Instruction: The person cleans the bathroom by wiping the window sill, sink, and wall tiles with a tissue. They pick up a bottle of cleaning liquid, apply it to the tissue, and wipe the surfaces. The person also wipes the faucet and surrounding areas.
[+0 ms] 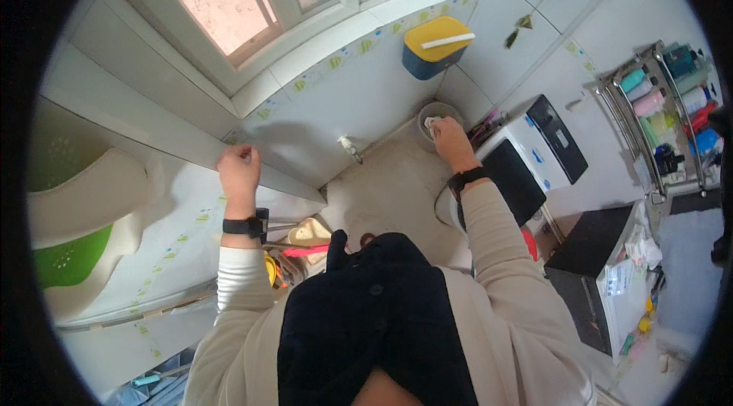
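Ahead and to the right, my right hand (453, 143) reaches over a small round pale bin (455, 111) in the corner. Its fingers are closed on a crumpled white piece (431, 125), which looks like tissue and is at the bin's opening. My left hand (239, 167) is raised on the left, beside a white partition wall (263, 177). Those fingers are curled together, and whether they hold anything is hidden. Black bands circle both wrists.
A wall tap (350, 148) juts out between my hands. On the right stands a white and black fixture (527, 150), apparently a toilet, below a metal rack (658, 116) of bottles. A blue box with a yellow lid (431, 51) hangs under the window ledge.
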`<state>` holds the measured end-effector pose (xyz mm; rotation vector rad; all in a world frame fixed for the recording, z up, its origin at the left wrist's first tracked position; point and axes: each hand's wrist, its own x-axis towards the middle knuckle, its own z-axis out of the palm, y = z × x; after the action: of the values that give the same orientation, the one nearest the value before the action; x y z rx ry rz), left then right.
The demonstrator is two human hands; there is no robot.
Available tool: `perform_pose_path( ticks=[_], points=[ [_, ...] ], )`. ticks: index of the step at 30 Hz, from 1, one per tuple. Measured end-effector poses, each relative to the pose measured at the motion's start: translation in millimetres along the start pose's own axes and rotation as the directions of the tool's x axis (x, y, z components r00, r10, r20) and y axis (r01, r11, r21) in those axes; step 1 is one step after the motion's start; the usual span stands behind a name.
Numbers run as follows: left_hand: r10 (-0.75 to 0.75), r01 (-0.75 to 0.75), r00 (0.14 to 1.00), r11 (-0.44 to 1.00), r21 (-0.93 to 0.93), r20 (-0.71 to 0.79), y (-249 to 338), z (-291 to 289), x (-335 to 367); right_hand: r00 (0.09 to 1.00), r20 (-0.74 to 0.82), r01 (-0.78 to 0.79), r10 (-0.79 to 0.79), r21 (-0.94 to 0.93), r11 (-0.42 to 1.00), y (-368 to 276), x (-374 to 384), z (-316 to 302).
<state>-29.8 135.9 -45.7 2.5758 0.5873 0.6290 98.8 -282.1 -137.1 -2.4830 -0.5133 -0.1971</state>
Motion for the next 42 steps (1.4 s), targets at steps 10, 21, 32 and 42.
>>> perform_pose_path(
  ticks=[10,21,32,42],
  points=[
    [0.233,-0.249,0.965,0.96,0.13,0.124,12.7,8.1,-18.7,0.978,-0.094,-0.198,0.188,-0.123,0.972,70.7,-146.6,-85.5],
    [0.308,-0.316,0.931,0.949,0.009,0.194,95.4,28.2,-116.3,0.867,-0.281,-0.458,0.412,-0.122,0.881,139.5,-298.0,-182.1],
    [0.266,-0.283,0.924,0.959,0.026,0.274,78.8,36.7,-166.2,0.783,-0.231,-0.609,0.578,-0.093,0.788,187.1,-359.5,-176.1],
    [0.362,-0.372,0.861,0.927,-0.044,0.357,100.2,67.9,-170.4,0.731,-0.239,-0.671,0.64,-0.077,0.738,193.7,-382.0,-164.2]
  ],
)
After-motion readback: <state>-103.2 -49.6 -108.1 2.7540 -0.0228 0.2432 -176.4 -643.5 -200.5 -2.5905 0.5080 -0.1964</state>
